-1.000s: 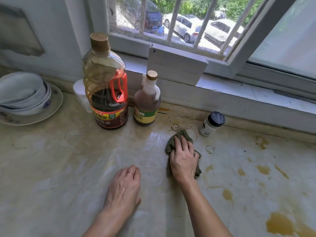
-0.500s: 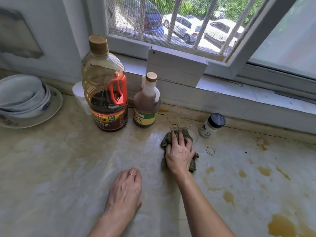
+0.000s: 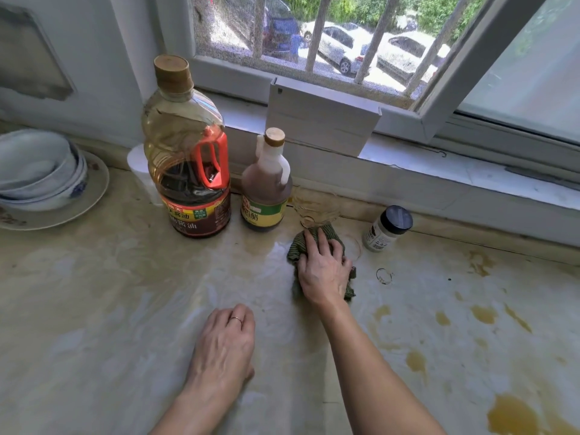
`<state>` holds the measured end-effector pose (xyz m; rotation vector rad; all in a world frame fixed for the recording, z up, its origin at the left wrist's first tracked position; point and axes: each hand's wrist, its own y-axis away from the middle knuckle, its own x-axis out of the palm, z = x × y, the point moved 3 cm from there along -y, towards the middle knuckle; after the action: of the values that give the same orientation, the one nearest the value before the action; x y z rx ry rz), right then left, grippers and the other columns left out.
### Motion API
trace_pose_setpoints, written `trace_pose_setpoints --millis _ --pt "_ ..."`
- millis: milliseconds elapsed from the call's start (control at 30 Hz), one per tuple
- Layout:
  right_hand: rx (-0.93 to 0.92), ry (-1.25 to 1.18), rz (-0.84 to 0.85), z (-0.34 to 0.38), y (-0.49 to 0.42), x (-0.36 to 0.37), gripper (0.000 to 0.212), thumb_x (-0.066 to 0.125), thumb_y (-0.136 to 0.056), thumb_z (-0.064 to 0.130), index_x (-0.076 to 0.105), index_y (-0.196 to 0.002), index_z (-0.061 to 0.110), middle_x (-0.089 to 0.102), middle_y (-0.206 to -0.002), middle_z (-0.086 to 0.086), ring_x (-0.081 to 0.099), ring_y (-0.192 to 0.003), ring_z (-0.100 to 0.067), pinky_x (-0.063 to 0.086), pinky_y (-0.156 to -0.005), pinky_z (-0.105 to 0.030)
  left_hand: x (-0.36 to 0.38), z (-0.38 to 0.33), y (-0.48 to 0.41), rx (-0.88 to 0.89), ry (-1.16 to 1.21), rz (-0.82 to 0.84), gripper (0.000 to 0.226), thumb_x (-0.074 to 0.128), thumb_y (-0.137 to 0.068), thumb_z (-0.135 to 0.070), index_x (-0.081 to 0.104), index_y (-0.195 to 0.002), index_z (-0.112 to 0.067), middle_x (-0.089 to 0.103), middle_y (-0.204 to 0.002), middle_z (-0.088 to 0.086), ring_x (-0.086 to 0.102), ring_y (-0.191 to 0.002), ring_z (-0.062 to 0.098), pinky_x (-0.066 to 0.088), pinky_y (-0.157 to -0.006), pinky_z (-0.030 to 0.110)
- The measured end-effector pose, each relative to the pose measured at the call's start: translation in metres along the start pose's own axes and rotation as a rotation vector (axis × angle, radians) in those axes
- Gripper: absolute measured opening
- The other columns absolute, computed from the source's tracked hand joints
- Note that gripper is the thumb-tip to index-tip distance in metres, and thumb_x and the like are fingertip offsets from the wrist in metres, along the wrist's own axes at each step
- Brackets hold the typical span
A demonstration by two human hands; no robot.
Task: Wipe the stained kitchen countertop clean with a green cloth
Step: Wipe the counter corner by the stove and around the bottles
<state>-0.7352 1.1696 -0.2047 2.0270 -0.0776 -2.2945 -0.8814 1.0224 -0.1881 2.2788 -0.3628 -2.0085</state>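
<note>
Two hands: right hand (image 3: pixel 324 274) presses flat on crumpled ribbed green cloth (image 3: pixel 298 248); left hand (image 3: pixel 224 343) rests loosely bent, empty, on glossy worktop (image 3: pixel 94 309)

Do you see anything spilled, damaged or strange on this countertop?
Yes. Yellow-brown spills dot the right side of the countertop, the largest puddle at the near right corner, not yet wiped. The green cloth under the right hand is left of them. The small black-capped jar looks tipped over by the back ledge.

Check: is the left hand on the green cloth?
No, the left hand rests on the bare countertop, apart from the green cloth, which lies under the right hand.
</note>
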Motion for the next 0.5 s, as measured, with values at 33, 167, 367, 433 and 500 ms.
trace_pose_setpoints --millis 33,167,367,433,500 --pt "0.005 0.008 -0.007 -0.003 -0.001 0.000 0.055 0.035 -0.096 0.040 0.021 -0.149 0.035 0.019 -0.158 0.005 0.019 -0.139 -0.023 0.025 -0.101 -0.046 0.000 0.000 0.000 -0.001 -0.004 0.002 0.089 0.084 -0.004 -0.039 0.072 -0.086 -0.005 0.061 -0.076 0.006 0.057 -0.063 0.023 0.051 -0.064 0.029" --pt "0.043 0.020 -0.028 -0.010 -0.007 -0.005 0.054 0.036 -0.097 0.039 0.024 -0.149 0.033 0.022 -0.158 0.004 0.023 -0.138 -0.023 0.025 -0.101 -0.043 -0.004 0.000 -0.005 -0.011 -0.028 0.008 0.094 0.084 -0.001 -0.041 0.072 -0.086 -0.003 0.060 -0.075 0.008 0.057 -0.060 0.025 0.053 -0.062 0.029" --pt "0.099 0.057 -0.028 -0.030 -0.002 -0.010 0.053 0.037 -0.096 0.035 0.026 -0.148 0.030 0.025 -0.156 0.002 0.027 -0.135 -0.025 0.027 -0.097 -0.041 -0.011 0.000 -0.007 -0.032 -0.061 0.033 0.088 0.085 -0.004 -0.040 0.070 -0.084 -0.006 0.060 -0.076 0.009 0.057 -0.061 0.026 0.052 -0.062 0.031" --pt "0.104 0.055 -0.031 -0.036 0.008 -0.009 0.053 0.038 -0.096 0.034 0.027 -0.147 0.029 0.026 -0.156 0.001 0.028 -0.134 -0.026 0.029 -0.096 -0.041 -0.010 -0.002 -0.005 -0.035 -0.067 0.041 0.088 0.085 -0.005 -0.040 0.070 -0.084 -0.006 0.060 -0.076 0.009 0.056 -0.060 0.026 0.052 -0.062 0.031" --pt "0.117 0.038 -0.051 -0.044 0.021 -0.007 0.052 0.039 -0.095 0.034 0.031 -0.146 0.029 0.029 -0.154 0.002 0.030 -0.132 -0.026 0.030 -0.096 -0.042 -0.009 -0.002 -0.004 -0.032 -0.060 0.048 0.090 0.086 -0.004 -0.041 0.070 -0.085 -0.006 0.060 -0.077 0.009 0.056 -0.060 0.026 0.052 -0.061 0.032"
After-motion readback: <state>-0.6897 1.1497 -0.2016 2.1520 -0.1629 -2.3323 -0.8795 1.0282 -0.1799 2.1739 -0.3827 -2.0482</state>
